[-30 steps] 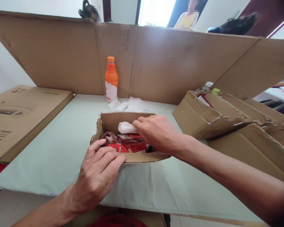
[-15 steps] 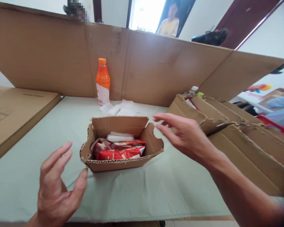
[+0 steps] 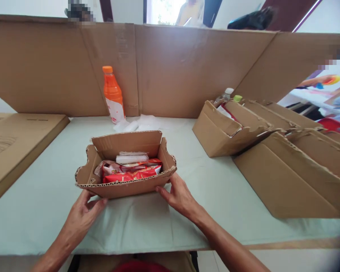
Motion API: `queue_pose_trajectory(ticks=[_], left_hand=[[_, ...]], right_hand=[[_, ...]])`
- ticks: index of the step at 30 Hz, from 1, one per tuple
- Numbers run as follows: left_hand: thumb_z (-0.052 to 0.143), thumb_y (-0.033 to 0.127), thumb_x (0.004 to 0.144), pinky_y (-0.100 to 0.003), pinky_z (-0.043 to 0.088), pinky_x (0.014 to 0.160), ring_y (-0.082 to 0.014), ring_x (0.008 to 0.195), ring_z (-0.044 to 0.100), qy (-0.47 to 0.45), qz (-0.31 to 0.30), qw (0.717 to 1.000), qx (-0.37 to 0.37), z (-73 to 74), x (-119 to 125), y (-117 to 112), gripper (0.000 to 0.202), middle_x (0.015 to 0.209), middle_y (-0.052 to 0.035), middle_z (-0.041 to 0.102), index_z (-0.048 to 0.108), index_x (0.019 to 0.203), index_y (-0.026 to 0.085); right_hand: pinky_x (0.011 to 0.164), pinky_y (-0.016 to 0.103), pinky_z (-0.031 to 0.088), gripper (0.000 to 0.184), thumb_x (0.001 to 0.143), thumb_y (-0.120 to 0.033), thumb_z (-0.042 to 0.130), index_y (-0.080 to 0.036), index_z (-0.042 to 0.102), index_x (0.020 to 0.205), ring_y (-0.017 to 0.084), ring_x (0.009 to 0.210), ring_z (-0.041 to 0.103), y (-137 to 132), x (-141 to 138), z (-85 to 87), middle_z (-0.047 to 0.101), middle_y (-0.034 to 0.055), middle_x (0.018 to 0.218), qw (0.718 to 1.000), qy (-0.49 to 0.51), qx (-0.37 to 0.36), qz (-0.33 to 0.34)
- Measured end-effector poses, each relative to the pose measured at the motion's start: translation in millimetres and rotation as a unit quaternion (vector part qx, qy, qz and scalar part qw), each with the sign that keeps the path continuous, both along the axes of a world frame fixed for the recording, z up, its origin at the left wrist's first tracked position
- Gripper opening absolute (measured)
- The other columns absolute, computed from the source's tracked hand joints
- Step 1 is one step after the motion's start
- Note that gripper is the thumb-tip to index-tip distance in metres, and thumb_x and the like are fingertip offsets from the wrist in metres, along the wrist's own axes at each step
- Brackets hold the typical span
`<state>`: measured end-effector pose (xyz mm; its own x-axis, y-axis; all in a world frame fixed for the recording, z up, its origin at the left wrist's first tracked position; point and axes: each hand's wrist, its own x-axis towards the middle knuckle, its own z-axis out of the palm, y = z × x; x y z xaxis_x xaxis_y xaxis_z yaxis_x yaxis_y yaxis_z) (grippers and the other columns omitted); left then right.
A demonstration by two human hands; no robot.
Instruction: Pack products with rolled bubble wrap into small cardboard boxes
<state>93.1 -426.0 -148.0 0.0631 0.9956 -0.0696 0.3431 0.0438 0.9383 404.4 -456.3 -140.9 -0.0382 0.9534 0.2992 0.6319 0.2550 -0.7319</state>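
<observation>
An open cardboard box (image 3: 136, 190) stands on the pale green tablecloth in front of me. Inside it lie red snack packets (image 3: 133, 173) and a white rolled-up plastic piece (image 3: 132, 158). My left hand (image 3: 86, 209) grips the box's near left corner, thumb on the front wall and fingers partly hidden under the side. At the near right corner my right hand (image 3: 177, 192) holds the box the same way, with the thumb on the front and the other fingers behind the corner.
An orange bottle (image 3: 113, 94) and crumpled clear plastic (image 3: 144, 122) are at the back. More cardboard boxes (image 3: 260, 177) stand on the right, one holding bottles (image 3: 226, 95). A flat carton (image 3: 25, 139) lies left. A tall cardboard screen (image 3: 187, 71) closes the back; people are beyond it.
Both hands, apart from the box before, have closed in on its two near corners and now hold it. The view has shifted, so the box appears further left.
</observation>
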Motion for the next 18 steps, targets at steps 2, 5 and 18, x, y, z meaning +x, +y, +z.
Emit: queue_pose_trajectory(ticks=[2,5,18], left_hand=[[0.072,0.055,0.074,-0.041,0.059,0.092,-0.0303,0.111,0.067,-0.004,-0.010,1.000,-0.011,4.5,11,2,0.050,0.114,-0.0126,0.071,0.061,0.107,0.018],[0.069,0.051,0.078,-0.039,0.059,0.089,-0.0284,0.106,0.069,-0.015,-0.083,0.996,-0.029,6.7,40,4,0.044,0.112,-0.0116,0.071,0.063,0.106,0.018],[0.064,0.023,0.079,-0.038,0.051,0.087,-0.0188,0.088,0.061,-0.021,-0.321,0.945,0.058,-13.9,317,27,0.046,0.103,-0.0074,0.065,0.056,0.124,0.016]], right_hand=[[0.092,0.043,0.055,0.056,0.087,-0.031,0.062,-0.018,0.049,0.141,0.029,0.112,0.064,-16,7,-1.0,0.066,0.0143,0.125,1.000,-0.004,0.001,-0.022],[0.088,0.041,0.057,0.050,0.089,-0.036,0.061,-0.018,0.055,0.134,0.029,0.105,0.067,-64,29,-7.5,0.069,0.0143,0.119,0.993,-0.022,-0.005,-0.119],[0.088,0.039,0.061,0.060,0.089,-0.046,0.067,-0.022,0.049,0.142,0.025,0.102,0.070,-211,99,-46.4,0.061,0.0160,0.133,0.866,0.132,0.056,-0.479]])
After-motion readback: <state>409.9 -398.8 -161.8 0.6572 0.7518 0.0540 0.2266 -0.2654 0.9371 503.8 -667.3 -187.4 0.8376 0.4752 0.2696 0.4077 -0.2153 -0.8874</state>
